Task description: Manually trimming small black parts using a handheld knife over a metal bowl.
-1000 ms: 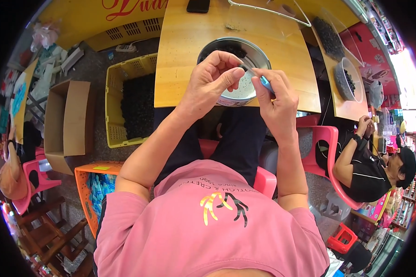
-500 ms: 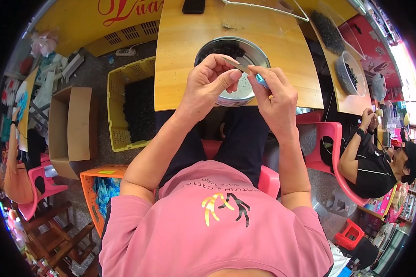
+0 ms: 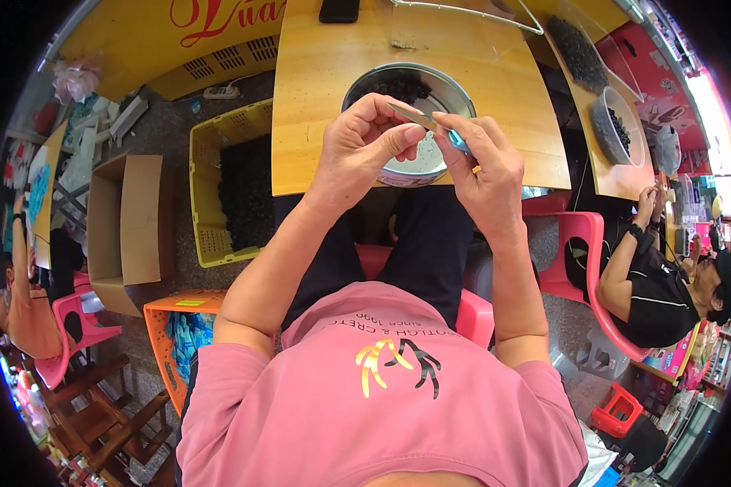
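Note:
My right hand (image 3: 489, 166) is closed round the blue handle of a small knife (image 3: 458, 142). Its narrow blade points left, across to the fingertips of my left hand (image 3: 353, 150). That hand is curled, thumb against fingers; whatever it pinches is too small or hidden to make out. Both hands are raised over a round metal tin (image 3: 455, 84), partly hiding it. Small dark pieces (image 3: 404, 86) lie toward the tin's far side, and specks dot its pale bottom.
The tin stands near the front edge of a wooden table (image 3: 512, 105), with a black phone (image 3: 339, 10) farther off. A yellow crate (image 3: 205, 231) of dark pieces and a cardboard box (image 3: 144, 219) stand left. On the right, a person (image 3: 658, 284) sits by a clear tub (image 3: 617, 130).
My hands keep almost the same place, the knife's blade shifting only slightly at my left fingertips. The person at the far left has moved an arm.

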The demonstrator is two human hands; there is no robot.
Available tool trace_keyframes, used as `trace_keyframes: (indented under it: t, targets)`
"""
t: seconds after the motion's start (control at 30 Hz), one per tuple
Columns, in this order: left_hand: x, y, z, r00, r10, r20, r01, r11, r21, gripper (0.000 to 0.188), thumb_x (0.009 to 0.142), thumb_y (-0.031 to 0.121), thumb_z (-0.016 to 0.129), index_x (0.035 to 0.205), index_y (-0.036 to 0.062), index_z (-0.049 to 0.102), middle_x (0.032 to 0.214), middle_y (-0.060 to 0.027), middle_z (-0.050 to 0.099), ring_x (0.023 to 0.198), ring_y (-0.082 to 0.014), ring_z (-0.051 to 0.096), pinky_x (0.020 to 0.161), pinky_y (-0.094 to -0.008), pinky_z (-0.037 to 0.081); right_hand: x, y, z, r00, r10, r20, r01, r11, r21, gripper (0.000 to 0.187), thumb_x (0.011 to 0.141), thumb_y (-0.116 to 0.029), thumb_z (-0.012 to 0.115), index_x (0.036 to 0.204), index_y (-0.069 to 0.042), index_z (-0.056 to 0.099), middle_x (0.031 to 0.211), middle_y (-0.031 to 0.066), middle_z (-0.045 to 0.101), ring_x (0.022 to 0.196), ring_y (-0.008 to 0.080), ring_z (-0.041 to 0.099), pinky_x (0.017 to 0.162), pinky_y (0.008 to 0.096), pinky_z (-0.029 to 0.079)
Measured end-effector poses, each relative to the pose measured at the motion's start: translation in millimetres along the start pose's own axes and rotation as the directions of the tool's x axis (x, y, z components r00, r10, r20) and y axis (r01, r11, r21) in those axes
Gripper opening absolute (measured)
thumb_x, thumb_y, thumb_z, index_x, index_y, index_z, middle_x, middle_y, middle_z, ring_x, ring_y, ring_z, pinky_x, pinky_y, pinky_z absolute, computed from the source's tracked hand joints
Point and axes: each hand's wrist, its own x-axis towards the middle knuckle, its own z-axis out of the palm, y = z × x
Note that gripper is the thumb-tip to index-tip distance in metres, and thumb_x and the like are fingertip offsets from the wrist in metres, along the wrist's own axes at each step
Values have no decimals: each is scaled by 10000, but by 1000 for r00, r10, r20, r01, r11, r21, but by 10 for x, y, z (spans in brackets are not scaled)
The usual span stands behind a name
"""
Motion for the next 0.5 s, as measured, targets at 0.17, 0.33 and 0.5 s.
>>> trace_keyframes:
  t: [0.17, 0.33, 0.5]
  targets:
    - [-21, 52, -21, 992, -58, 112, 79, 978, -192, 154, 884, 58, 682, 995, 4, 589, 858, -33, 630, 709, -76, 582, 650, -211, 493, -4, 149, 36, 999, 21, 34, -16, 987, -158, 183, 870, -65, 681, 1048, -24, 682, 816, 60, 632, 629, 99, 542, 561, 263, 436]
    - [-14, -6, -58, 997, -64, 41, 70, 984, -164, 163, 866, 40, 698, 986, 16, 590, 870, -37, 637, 707, -79, 586, 652, -211, 493, 36, -43, 11, 903, 426, 54, -399, 786, 473, 186, 940, -170, 639, 1006, -2, 684, 792, -10, 620, 677, 44, 507, 579, 208, 385]
    - [-90, 23, -32, 1000, 1, -20, -1, 1000, 7, 165, 858, -3, 691, 989, 9, 592, 904, -39, 636, 734, -78, 593, 667, -212, 498, -27, -184, 170, 866, 464, 186, -443, 540, 715, 167, 915, -169, 670, 1003, -28, 650, 735, -36, 578, 591, 14, 428, 523, 168, 315]
